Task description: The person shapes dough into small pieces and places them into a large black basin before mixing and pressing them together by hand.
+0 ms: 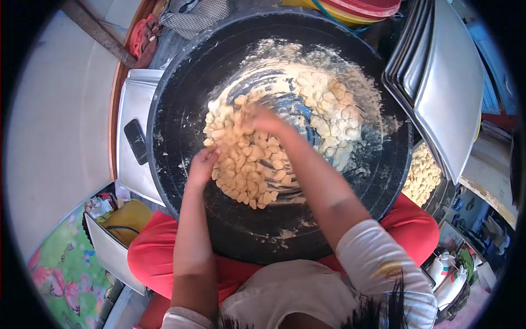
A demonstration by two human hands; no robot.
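- The left hand (pixel 203 164) is touching the pale pieces (pixel 249 170) at their left edge; whether it is gripping any, one cannot tell.
- The right hand (pixel 266 120) is appearing blurred among these pieces; its grip one cannot tell.
- The pieces are lying in the black basin (pixel 235 236).
- White bags (pixel 452 285) are bearing coloured print, too small for reading.
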